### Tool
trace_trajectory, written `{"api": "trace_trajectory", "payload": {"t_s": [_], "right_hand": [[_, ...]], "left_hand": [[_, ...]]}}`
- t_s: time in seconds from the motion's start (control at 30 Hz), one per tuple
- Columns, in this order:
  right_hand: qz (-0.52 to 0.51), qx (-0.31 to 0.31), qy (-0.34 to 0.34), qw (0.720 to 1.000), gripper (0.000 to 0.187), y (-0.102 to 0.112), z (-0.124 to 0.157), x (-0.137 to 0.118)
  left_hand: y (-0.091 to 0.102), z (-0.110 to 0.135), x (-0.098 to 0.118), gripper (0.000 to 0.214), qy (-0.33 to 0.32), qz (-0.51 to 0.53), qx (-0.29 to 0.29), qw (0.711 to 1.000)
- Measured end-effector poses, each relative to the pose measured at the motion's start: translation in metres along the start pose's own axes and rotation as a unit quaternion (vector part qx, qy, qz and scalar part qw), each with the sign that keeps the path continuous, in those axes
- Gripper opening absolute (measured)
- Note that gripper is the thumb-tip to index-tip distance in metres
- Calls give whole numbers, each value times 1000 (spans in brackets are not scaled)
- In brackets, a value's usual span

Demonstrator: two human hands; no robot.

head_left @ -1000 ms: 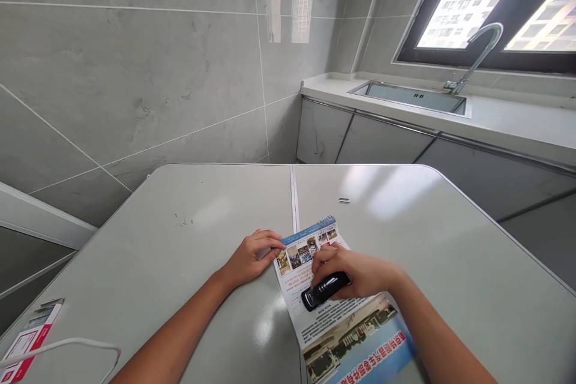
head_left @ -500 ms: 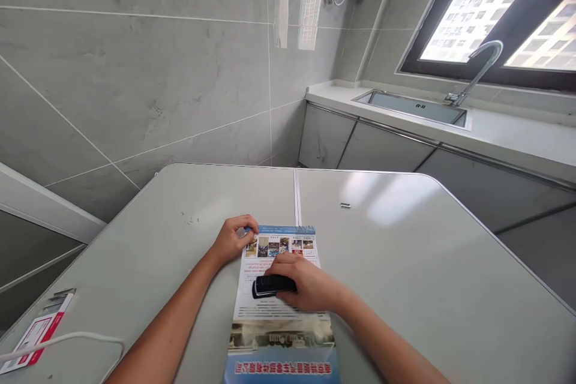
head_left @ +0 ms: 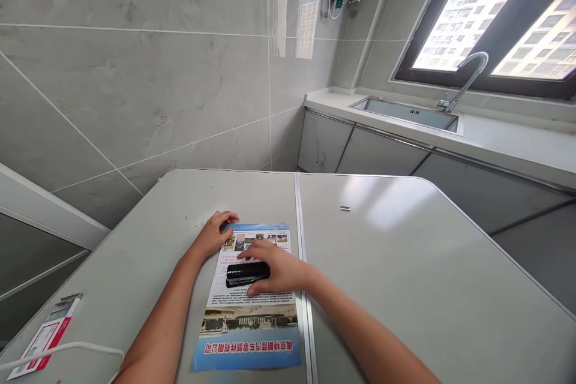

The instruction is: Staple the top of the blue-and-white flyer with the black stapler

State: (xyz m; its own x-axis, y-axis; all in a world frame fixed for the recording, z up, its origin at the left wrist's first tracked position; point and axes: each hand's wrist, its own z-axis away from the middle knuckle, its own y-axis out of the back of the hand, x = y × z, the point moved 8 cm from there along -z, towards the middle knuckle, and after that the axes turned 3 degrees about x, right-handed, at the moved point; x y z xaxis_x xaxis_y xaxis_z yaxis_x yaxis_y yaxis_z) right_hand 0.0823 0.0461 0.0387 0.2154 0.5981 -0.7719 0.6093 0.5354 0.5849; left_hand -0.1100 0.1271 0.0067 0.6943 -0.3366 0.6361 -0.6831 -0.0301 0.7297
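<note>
1. A printed leaflet (head_left: 252, 297) is laid flat on the grey surface (head_left: 405, 264), just left of the seam that runs down the middle, with its far edge pointed away from the person.
2. The far left corner of the leaflet is pressed down by the left hand (head_left: 213, 234), its fingers loosely curled and their tips resting on the paper.
3. A small black stapler-like device (head_left: 247, 273) is gripped by the right hand (head_left: 274, 267), fingers closed around its right end, and is held flat on the upper half of the leaflet.
4. The step in hand is judged to be steadying the sheet while the device is positioned; the next move is likely to call for firm downward pressure with the paper kept from sliding.
5. A sink (head_left: 405, 113) is set into the far counter under a tap (head_left: 463, 81); its basin appears empty, though most of it is hidden.
6. A red-and-white card (head_left: 42, 339) and a white cable (head_left: 67, 350) are seen at the near left corner.
</note>
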Motion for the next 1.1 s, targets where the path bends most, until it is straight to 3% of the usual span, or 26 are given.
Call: {"api": "trace_trajectory", "payload": {"t_s": [0.03, 0.1, 0.13, 0.2, 0.3, 0.37, 0.5, 0.63, 0.73, 0.87, 0.97, 1.1], "right_hand": [[-11, 33, -11, 999, 58, 17, 7, 6], [9, 124, -67, 990, 31, 65, 29, 31], [55, 184, -106, 976, 21, 94, 46, 48], [179, 274, -165, 930, 21, 149, 83, 80], [309, 293, -230, 875, 32, 201, 129, 126], [332, 250, -265, 870, 34, 212, 149, 154], [339, 222, -253, 879, 31, 210, 163, 173], [318, 254, -259, 876, 29, 196, 143, 162], [273, 272, -218, 897, 26, 170, 95, 136], [248, 209, -159, 933, 22, 116, 11, 102], [265, 159, -150, 939, 22, 86, -40, 92], [300, 123, -134, 936, 24, 62, -87, 92]], "left_hand": [[-2, -1, 3, 30, -8, -7, -1, 1000], [-5, -3, 6, 28, -18, -16, -5, 1000], [-6, -4, 7, 27, -18, -17, -7, 1000], [-8, -5, 6, 24, -13, -11, -7, 1000], [-8, -5, 4, 19, -3, 13, -1, 1000], [-6, -4, 4, 18, 1, 46, -3, 999], [7, -1, 7, 25, 10, 135, 20, 991], [17, 0, 2, 31, 36, 221, 63, 972], [12, 1, -2, 44, 50, 278, 49, 958], [-2, 3, 0, 58, 48, 290, -23, 955], [-7, 3, 2, 57, 43, 287, -52, 955], [-7, 2, 1, 58, 46, 278, -48, 958]]}}
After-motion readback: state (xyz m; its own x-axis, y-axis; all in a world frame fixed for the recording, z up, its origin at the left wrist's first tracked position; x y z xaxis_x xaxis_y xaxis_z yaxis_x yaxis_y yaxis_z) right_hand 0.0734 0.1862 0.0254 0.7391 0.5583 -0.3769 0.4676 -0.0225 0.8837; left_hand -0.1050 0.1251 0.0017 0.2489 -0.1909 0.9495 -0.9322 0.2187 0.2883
